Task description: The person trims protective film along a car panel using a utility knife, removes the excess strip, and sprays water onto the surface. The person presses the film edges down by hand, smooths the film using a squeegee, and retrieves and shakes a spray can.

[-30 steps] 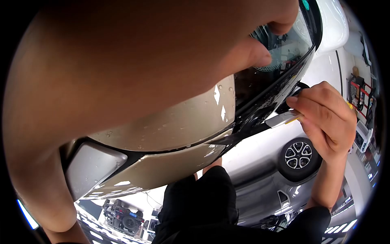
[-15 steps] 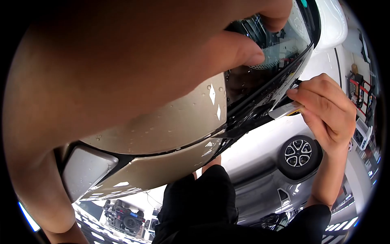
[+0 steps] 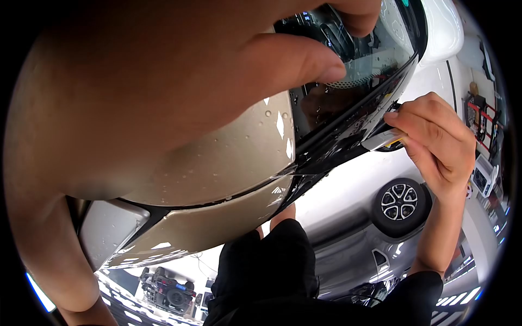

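My left hand point(image 3: 304, 62) is large and close at the top, with thumb and a finger apart over the windshield point(image 3: 375, 65); nothing shows between them, and its other fingers are hidden. Its forearm covers much of the beige hood point(image 3: 217, 168), which has water drops. On the right, my right hand point(image 3: 437, 144) pinches a flat silver tool point(image 3: 382, 139) with a yellow edge. The tool's tip points left, beside the black trim point(image 3: 331, 157) at the windshield's lower corner. A small dark piece shows near the index fingertip.
A grey car with a black and silver wheel point(image 3: 399, 202) is below right. A white mirror housing point(image 3: 443, 32) stands at the top right. A silver-grey panel point(image 3: 109, 231) lies at the left, and a red rack point(image 3: 481, 117) at the far right.
My left hand has moved left, uncovering more of the windshield. The hood's corner sits farther left in view. The silver tool has shifted slightly up and right, still in my right hand.
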Available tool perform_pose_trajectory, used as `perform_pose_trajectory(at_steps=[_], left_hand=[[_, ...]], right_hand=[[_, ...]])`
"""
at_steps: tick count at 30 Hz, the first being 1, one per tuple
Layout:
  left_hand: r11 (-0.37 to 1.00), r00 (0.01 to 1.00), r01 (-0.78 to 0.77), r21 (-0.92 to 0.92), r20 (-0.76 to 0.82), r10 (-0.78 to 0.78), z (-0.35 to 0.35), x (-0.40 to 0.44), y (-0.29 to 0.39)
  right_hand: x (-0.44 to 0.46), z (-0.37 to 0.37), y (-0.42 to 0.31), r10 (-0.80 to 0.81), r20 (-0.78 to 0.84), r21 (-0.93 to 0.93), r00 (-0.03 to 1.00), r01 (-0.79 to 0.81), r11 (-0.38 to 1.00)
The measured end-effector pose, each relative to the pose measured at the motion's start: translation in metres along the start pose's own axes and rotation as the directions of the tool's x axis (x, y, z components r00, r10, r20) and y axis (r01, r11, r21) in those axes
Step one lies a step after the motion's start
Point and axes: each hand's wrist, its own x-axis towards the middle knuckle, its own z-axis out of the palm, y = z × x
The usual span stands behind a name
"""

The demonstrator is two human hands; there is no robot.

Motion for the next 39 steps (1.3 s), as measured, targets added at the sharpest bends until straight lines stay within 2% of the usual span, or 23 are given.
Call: perform_pose_trajectory(at_steps=[21, 27, 30, 31, 33, 35, 37, 39], left_hand=[[0.99, 0.991, 0.093, -0.105, -0.091, -0.102, -0.003, -0.018, -0.005], [0.981, 0.986, 0.106, -0.162, -0.113, -0.125, -0.003, -0.017, -0.005], [0.972, 0.98, 0.109, -0.209, -0.142, -0.14, -0.007, -0.015, -0.004], [0.964, 0.976, 0.114, -0.238, -0.156, -0.154, -0.01, -0.013, -0.003], [0.941, 0.964, 0.123, -0.314, -0.187, -0.188, -0.015, -0.007, 0.001], [0.907, 0.948, 0.124, -0.402, -0.223, -0.228, -0.016, 0.003, 0.006], [0.86, 0.928, 0.105, -0.499, -0.261, -0.265, -0.014, 0.012, 0.011], [0.803, 0.907, 0.066, -0.593, -0.299, -0.296, -0.011, 0.021, 0.013]], right_hand=[[-0.008, 0.0, 0.003, 0.02, -0.014, -0.01, 1.0, -0.02, 1.0], [-0.017, -0.013, -0.012, 0.074, -0.023, -0.016, 0.997, -0.075, 0.997], [-0.039, -0.01, -0.007, 0.109, -0.258, 0.02, 0.96, -0.107, 0.994], [-0.05, 0.0, -0.009, 0.229, -0.405, 0.105, 0.885, -0.204, 0.973], [-0.058, 0.015, -0.022, 0.29, -0.409, 0.197, 0.865, -0.226, 0.954], [-0.067, 0.034, -0.036, 0.429, -0.421, 0.378, 0.799, -0.275, 0.884], [-0.07, 0.048, -0.053, 0.493, -0.423, 0.522, 0.76, -0.24, 0.819], [-0.068, 0.058, -0.063, 0.558, -0.409, 0.56, 0.722, -0.284, 0.778]])
